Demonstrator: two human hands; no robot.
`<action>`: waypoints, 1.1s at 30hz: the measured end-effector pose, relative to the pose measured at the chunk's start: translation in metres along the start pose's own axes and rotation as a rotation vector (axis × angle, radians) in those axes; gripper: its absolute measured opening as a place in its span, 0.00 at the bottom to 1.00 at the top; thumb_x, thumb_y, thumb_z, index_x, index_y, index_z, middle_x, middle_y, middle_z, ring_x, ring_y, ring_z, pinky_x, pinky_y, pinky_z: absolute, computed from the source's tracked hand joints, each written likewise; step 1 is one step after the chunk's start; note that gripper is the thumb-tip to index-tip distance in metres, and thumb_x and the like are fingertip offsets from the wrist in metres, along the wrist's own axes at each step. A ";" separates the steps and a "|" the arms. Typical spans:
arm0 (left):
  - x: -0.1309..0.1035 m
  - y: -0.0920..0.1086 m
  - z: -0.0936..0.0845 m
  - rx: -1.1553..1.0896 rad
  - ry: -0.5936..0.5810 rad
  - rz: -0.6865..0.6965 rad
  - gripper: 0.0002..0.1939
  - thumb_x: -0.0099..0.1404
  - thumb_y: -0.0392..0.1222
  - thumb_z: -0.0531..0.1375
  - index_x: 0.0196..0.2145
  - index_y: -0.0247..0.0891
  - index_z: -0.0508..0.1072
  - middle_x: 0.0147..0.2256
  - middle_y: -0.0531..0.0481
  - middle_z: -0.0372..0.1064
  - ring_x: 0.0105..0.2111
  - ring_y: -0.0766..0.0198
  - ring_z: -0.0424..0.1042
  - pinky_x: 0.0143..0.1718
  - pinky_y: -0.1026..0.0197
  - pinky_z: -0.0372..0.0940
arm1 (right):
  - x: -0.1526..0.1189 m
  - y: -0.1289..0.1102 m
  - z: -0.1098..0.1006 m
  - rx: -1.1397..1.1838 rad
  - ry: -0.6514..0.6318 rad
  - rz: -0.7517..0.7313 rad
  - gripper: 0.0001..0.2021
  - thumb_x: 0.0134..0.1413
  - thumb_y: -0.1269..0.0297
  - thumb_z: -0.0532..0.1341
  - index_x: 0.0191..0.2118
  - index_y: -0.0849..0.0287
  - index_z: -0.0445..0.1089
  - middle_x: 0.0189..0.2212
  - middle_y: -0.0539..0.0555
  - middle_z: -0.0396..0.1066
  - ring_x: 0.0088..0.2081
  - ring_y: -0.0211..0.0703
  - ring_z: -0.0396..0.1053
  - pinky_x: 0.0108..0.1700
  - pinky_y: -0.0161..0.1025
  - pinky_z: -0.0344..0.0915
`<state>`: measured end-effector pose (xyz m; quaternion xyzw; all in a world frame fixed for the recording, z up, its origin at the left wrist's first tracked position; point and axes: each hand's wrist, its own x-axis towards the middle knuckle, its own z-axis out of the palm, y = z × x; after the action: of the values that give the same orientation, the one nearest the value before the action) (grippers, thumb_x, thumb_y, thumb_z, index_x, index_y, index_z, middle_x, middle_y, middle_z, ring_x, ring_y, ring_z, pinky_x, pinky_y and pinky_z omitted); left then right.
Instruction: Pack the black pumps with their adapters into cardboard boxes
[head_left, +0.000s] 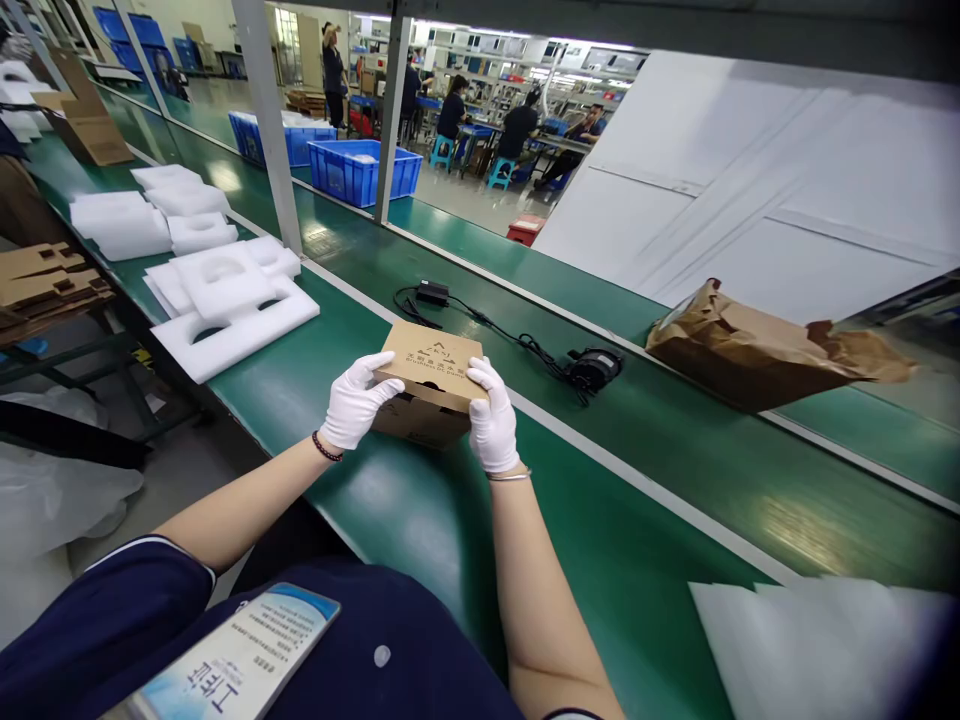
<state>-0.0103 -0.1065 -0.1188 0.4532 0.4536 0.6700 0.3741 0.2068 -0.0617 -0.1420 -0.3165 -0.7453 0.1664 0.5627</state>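
Centrally, a small brown cardboard box [429,385] sits between two white-gloved hands, held just above a green conveyor belt [637,560]. Starting at the far left, flat cardboard pieces [45,280] are stacked on a rack, and white foam inserts [225,300] lie on the belt's near edge. Next, the left hand [352,405] clasps the box's left side, fingers curled closed over the top edge and the thumb against the side. The box is tilted slightly, its printed lid facing up. The right hand [493,420] grips the right side the same way, fingers wrapped over the top corner. Beyond the box, a black power adapter with cable [525,345] lies on the belt. Farther right rests crumpled brown paper [750,345], and white foam sheets [825,640] fill the lower right corner.
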 end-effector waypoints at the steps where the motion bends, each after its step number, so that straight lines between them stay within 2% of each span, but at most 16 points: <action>1: 0.000 -0.005 0.002 0.006 0.023 0.015 0.29 0.52 0.50 0.72 0.49 0.36 0.76 0.48 0.43 0.75 0.47 0.53 0.75 0.57 0.49 0.68 | 0.001 0.000 0.002 -0.024 0.028 -0.027 0.24 0.67 0.44 0.50 0.55 0.56 0.66 0.59 0.62 0.66 0.66 0.58 0.56 0.66 0.62 0.53; 3: 0.000 -0.011 0.004 0.024 0.040 0.061 0.27 0.54 0.50 0.71 0.49 0.37 0.76 0.46 0.44 0.76 0.46 0.55 0.75 0.56 0.48 0.68 | 0.003 0.002 0.004 -0.077 0.055 -0.055 0.25 0.67 0.44 0.50 0.57 0.58 0.65 0.57 0.63 0.67 0.63 0.57 0.61 0.64 0.60 0.59; 6: 0.003 -0.019 0.000 0.169 0.069 0.232 0.24 0.55 0.50 0.71 0.48 0.40 0.77 0.47 0.44 0.74 0.49 0.55 0.73 0.59 0.49 0.66 | 0.005 0.006 0.003 -0.143 0.043 -0.089 0.25 0.65 0.46 0.55 0.57 0.59 0.65 0.57 0.65 0.68 0.59 0.56 0.67 0.61 0.56 0.65; 8: 0.004 -0.026 -0.006 0.298 0.111 0.342 0.20 0.56 0.51 0.70 0.45 0.42 0.79 0.53 0.44 0.69 0.55 0.53 0.69 0.61 0.49 0.64 | 0.003 0.006 0.002 -0.164 0.038 -0.120 0.21 0.65 0.50 0.57 0.56 0.58 0.66 0.56 0.64 0.69 0.57 0.54 0.69 0.59 0.55 0.68; 10: 0.005 -0.034 -0.013 0.373 0.078 0.444 0.19 0.60 0.51 0.68 0.47 0.44 0.78 0.59 0.43 0.64 0.61 0.52 0.64 0.63 0.48 0.61 | -0.002 0.006 0.002 -0.179 0.046 -0.147 0.17 0.66 0.55 0.58 0.54 0.57 0.67 0.55 0.62 0.70 0.58 0.53 0.69 0.59 0.55 0.68; 12: 0.006 -0.040 -0.021 0.411 -0.042 0.592 0.25 0.61 0.49 0.68 0.55 0.46 0.73 0.61 0.43 0.62 0.64 0.50 0.60 0.65 0.44 0.58 | -0.009 0.005 0.003 -0.191 0.067 -0.166 0.14 0.67 0.59 0.57 0.53 0.56 0.69 0.54 0.59 0.72 0.59 0.53 0.67 0.61 0.57 0.66; 14: 0.008 -0.043 -0.026 0.457 -0.147 0.755 0.36 0.58 0.47 0.70 0.62 0.48 0.65 0.60 0.42 0.64 0.65 0.48 0.59 0.65 0.42 0.58 | -0.015 0.004 0.004 -0.200 0.080 -0.187 0.13 0.68 0.61 0.55 0.53 0.56 0.69 0.54 0.59 0.72 0.62 0.55 0.63 0.62 0.62 0.64; 16: 0.008 -0.044 -0.029 0.511 -0.176 0.841 0.42 0.57 0.46 0.71 0.65 0.49 0.59 0.60 0.41 0.65 0.63 0.48 0.61 0.63 0.42 0.60 | -0.019 0.006 0.005 -0.208 0.073 -0.227 0.16 0.65 0.58 0.59 0.56 0.55 0.67 0.56 0.59 0.70 0.64 0.58 0.59 0.62 0.67 0.62; 20: 0.004 -0.045 -0.031 0.600 -0.144 0.834 0.42 0.59 0.48 0.69 0.66 0.45 0.56 0.61 0.37 0.64 0.62 0.47 0.63 0.61 0.43 0.64 | -0.024 0.014 0.006 -0.264 0.053 -0.270 0.25 0.57 0.54 0.66 0.57 0.51 0.63 0.56 0.58 0.68 0.65 0.60 0.58 0.60 0.69 0.61; 23: 0.005 -0.044 -0.033 0.631 -0.146 0.883 0.31 0.60 0.47 0.69 0.59 0.45 0.64 0.55 0.41 0.70 0.60 0.48 0.66 0.58 0.41 0.67 | -0.025 0.019 0.004 -0.302 0.067 -0.258 0.21 0.56 0.52 0.66 0.53 0.51 0.66 0.50 0.57 0.72 0.62 0.58 0.62 0.58 0.65 0.65; 25: 0.008 -0.042 -0.033 0.625 -0.165 0.931 0.24 0.60 0.46 0.69 0.52 0.45 0.67 0.50 0.45 0.74 0.56 0.51 0.71 0.56 0.41 0.69 | -0.025 0.015 0.002 -0.335 0.059 -0.278 0.15 0.57 0.52 0.65 0.47 0.52 0.69 0.45 0.56 0.75 0.58 0.55 0.67 0.59 0.63 0.63; 27: 0.010 -0.038 -0.032 0.599 -0.164 0.971 0.22 0.59 0.44 0.70 0.49 0.45 0.68 0.46 0.47 0.76 0.50 0.54 0.74 0.55 0.43 0.70 | -0.022 0.005 0.003 -0.394 0.042 -0.281 0.10 0.60 0.53 0.63 0.42 0.53 0.70 0.42 0.55 0.76 0.54 0.54 0.69 0.62 0.63 0.58; 29: 0.010 -0.034 -0.029 0.607 -0.155 0.973 0.19 0.60 0.41 0.69 0.47 0.45 0.68 0.43 0.49 0.76 0.46 0.56 0.76 0.54 0.44 0.71 | -0.019 -0.010 0.007 -0.442 0.022 -0.225 0.09 0.61 0.55 0.62 0.40 0.54 0.71 0.41 0.54 0.76 0.54 0.54 0.69 0.64 0.66 0.52; 31: 0.005 -0.031 -0.025 0.644 -0.160 0.929 0.13 0.62 0.39 0.66 0.43 0.44 0.69 0.40 0.50 0.76 0.45 0.57 0.76 0.53 0.45 0.71 | -0.015 -0.026 0.013 -0.428 0.016 -0.120 0.09 0.60 0.54 0.63 0.37 0.54 0.73 0.40 0.55 0.76 0.57 0.56 0.66 0.63 0.66 0.53; 33: -0.005 -0.030 -0.021 0.662 -0.145 0.833 0.12 0.61 0.43 0.67 0.41 0.44 0.69 0.42 0.48 0.74 0.48 0.55 0.74 0.55 0.44 0.69 | -0.011 -0.039 0.017 -0.378 0.005 -0.017 0.11 0.59 0.54 0.63 0.31 0.54 0.75 0.38 0.55 0.75 0.58 0.56 0.63 0.62 0.62 0.58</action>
<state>-0.0260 -0.1070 -0.1518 0.7336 0.3954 0.5499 -0.0560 0.1812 -0.0962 -0.1323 -0.4109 -0.7645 0.0179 0.4963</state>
